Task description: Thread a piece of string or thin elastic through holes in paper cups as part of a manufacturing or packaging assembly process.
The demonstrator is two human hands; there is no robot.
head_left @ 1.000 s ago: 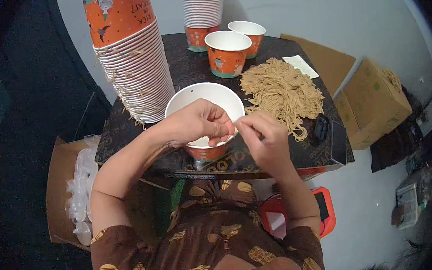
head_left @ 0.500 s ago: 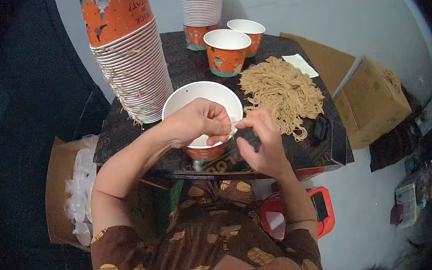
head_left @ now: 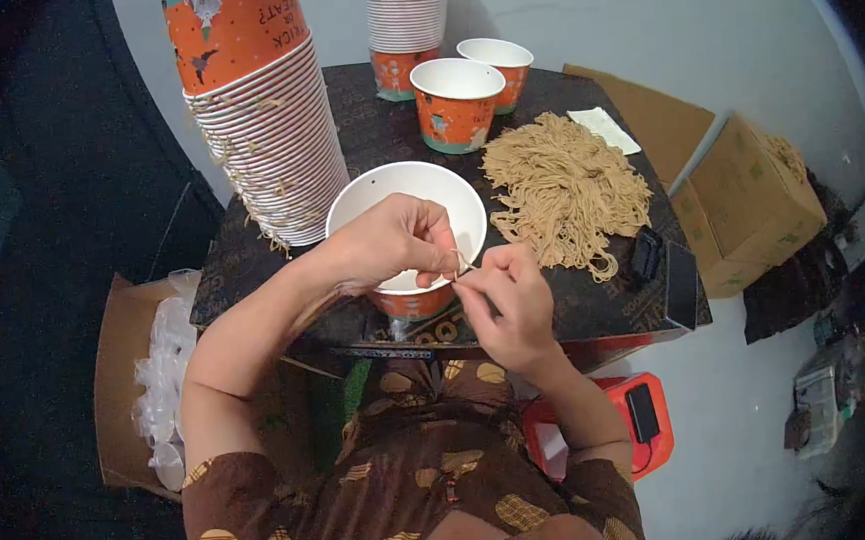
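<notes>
A white-lined orange paper bucket (head_left: 413,304) stands at the table's near edge, with a small dark hole in its far inner wall. Over its near right rim, my left hand (head_left: 405,238) pinches a short bit of tan string (head_left: 466,265) between thumb and fingers. My right hand (head_left: 511,308) meets it from the right, thumb and fingertips closed on the same string. Fingers partly hide the string and the rim behind. Right of the bucket lies a loose heap of tan strings (head_left: 569,185).
At left rises a tall stack of buckets (head_left: 269,151) with string ends hanging out. Behind are two single buckets (head_left: 459,110) and another stack (head_left: 405,16). A black object (head_left: 645,250) and white paper (head_left: 604,131) flank the heap. Cardboard boxes (head_left: 749,210) stand right, plastic cups (head_left: 165,364) lower left.
My right hand has shifted left and slightly down, its fingers drawing together beside the left fingertips. My left hand stays almost in place.
</notes>
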